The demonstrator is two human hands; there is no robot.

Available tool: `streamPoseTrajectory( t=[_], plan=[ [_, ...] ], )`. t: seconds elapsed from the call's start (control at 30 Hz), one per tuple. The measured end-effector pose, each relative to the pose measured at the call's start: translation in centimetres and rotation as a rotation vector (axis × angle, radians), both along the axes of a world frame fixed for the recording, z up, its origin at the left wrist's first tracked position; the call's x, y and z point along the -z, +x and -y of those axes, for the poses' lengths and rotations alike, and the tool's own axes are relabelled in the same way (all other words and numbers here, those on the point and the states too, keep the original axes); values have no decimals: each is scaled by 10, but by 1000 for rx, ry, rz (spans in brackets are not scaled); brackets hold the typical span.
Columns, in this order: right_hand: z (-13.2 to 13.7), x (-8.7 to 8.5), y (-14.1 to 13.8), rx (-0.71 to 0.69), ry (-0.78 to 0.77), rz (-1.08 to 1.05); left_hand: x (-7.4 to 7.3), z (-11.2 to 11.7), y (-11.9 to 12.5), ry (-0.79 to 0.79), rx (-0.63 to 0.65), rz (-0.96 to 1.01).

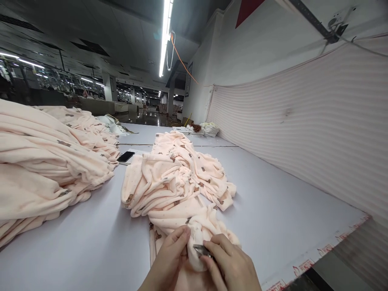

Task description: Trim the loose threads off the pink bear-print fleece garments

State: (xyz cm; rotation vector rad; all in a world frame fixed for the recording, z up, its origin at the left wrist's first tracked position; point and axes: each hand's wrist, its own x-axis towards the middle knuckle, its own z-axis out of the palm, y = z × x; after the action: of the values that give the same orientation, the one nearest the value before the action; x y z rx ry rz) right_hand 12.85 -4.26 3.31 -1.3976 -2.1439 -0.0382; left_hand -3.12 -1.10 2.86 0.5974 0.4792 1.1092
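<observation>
A heap of pale pink fleece garments (178,182) with small brown prints lies in the middle of a white table (273,202). At the bottom edge, my left hand (169,262) pinches a fold of the nearest pink garment (197,230). My right hand (230,266) is closed on a small metal thread snipper (201,250), its tip against the same fold. Both hands press close together on the cloth.
A tall stack of the same pink fleece (45,161) fills the left side of the table. A black phone (125,156) lies beside it. Folded white cloth (206,129) sits at the far end. A striped fabric wall (303,129) runs along the right.
</observation>
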Motion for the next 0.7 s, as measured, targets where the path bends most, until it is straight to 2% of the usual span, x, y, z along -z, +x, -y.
streamPoseTrajectory(
  t=[0.17,0.37,0.53,0.6,0.7],
  plan=[
    [-3,-3,3,5,-114,-168,2,-4,2,25,60,19],
    [-12,-16,6,9,-289,-325,7,-9,7,14,60,-33],
    [-16,-24,27,98,-194,-563,5,-34,6,59,-38,-49],
    [-7,-19,34,113,-205,-614,7,-52,8,79,-85,-31],
    [13,7,28,-11,-289,-494,13,-78,18,72,-109,-21]
  ],
)
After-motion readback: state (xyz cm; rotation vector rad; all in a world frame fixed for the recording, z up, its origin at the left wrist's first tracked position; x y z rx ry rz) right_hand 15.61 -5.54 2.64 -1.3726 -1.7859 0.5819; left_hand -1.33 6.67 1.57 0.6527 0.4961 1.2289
